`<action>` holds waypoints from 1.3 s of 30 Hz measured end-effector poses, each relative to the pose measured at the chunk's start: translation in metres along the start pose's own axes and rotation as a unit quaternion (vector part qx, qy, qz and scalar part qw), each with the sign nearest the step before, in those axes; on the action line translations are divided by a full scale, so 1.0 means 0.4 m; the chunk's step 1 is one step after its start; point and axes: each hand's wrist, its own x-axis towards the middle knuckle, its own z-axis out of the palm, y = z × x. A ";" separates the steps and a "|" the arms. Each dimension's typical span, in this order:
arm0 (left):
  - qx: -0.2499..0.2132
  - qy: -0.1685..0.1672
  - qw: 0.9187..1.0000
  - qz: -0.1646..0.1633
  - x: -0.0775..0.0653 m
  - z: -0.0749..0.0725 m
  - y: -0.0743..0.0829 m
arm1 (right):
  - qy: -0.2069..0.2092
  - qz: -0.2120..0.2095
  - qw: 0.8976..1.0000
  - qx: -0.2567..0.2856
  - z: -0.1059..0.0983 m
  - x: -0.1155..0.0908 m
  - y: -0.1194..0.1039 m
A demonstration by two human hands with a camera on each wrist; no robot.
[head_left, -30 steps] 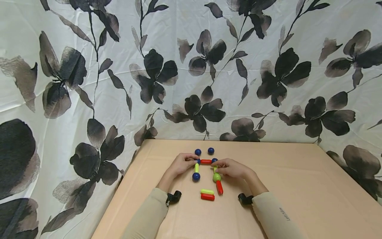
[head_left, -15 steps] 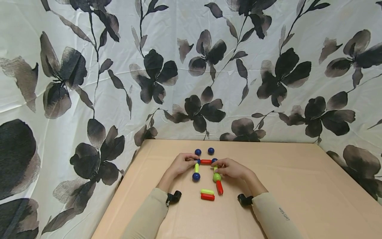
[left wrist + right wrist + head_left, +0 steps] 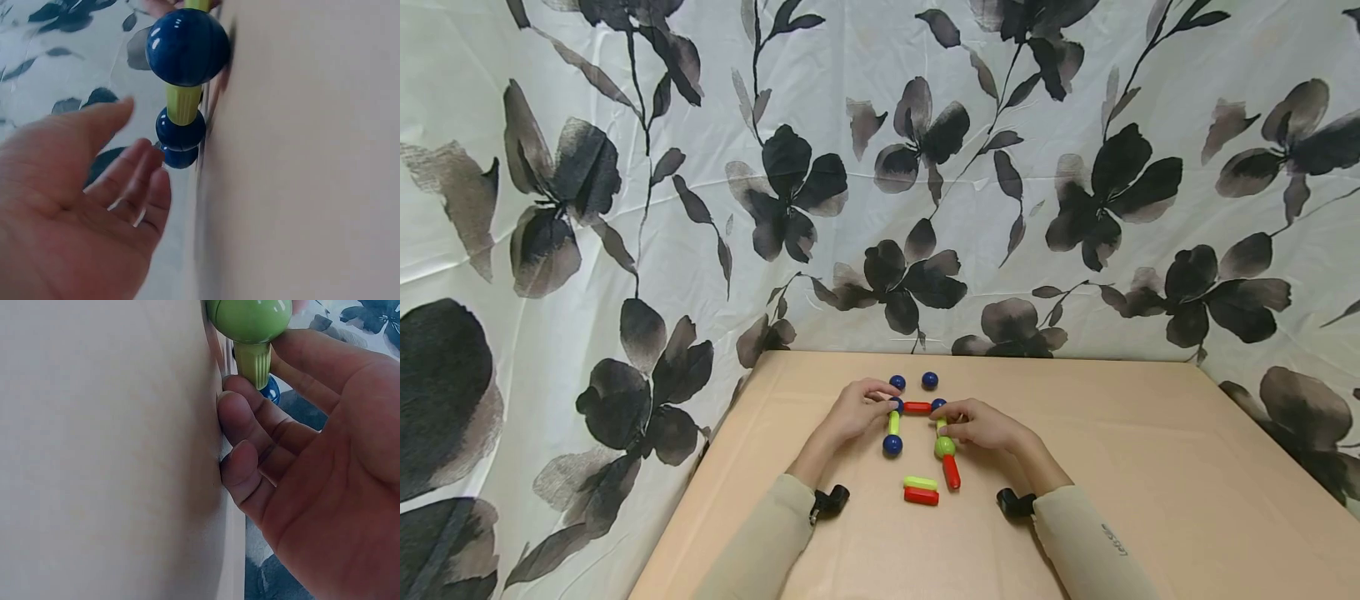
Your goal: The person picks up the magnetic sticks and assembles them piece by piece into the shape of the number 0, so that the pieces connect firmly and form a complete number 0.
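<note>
Presently: my left hand (image 3: 853, 411), its wrist just shifted slightly outward; thumb and fingers apart, beside one blue ball (image 3: 898, 404); contact, I cannot tell. My right hand (image 3: 981, 423) pinches a green stick (image 3: 253, 367) just beyond the green ball (image 3: 945, 447). Red stick (image 3: 917, 407), on the bench (image 3: 1135, 442), between my hands. Judgement: the left pieces likely hold without a grip.
</note>
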 end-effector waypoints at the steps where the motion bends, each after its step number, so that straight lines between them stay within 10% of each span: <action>1: 0.005 -0.004 1.000 0.004 -0.003 -0.003 0.005 | 0.000 0.000 1.000 0.000 0.000 0.000 0.000; 20: 0.030 -0.226 0.970 0.089 -0.063 -0.013 0.116 | -0.003 -0.010 1.000 -0.001 -0.004 -0.001 0.004; 39: 0.082 -0.330 0.937 0.085 -0.098 0.028 0.162 | -0.002 -0.010 1.000 -0.003 -0.003 -0.001 0.000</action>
